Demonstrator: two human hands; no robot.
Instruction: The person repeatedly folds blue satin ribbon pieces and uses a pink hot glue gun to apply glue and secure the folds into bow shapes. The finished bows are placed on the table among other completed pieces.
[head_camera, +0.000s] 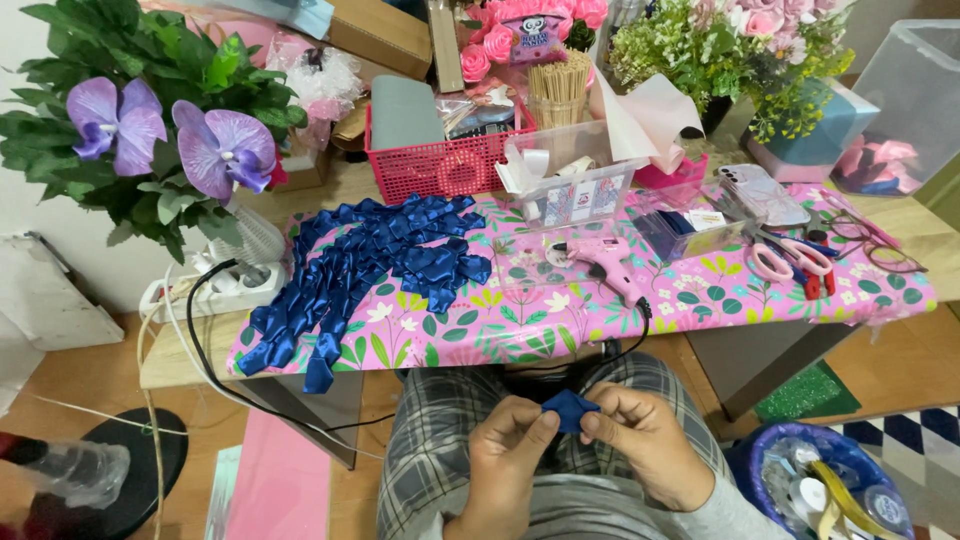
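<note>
Small blue ribbon piece (570, 408) pinched between both hands, low over the lap, near the bottom of the view. Left hand (507, 452) gripping its left side, right hand (640, 440) gripping its right side. Farther off, on the flowery pink table (700, 295): a big pile of blue ribbons (370, 265) to the left, a pink glue gun (605, 265) in the middle, pink scissors (795, 260) to the right.

A pink floral-covered table (700, 300) bears folded blue ribbon pieces (370, 265), a pink glue gun (605, 262), scissors (795, 258) and a red basket (445, 165).
</note>
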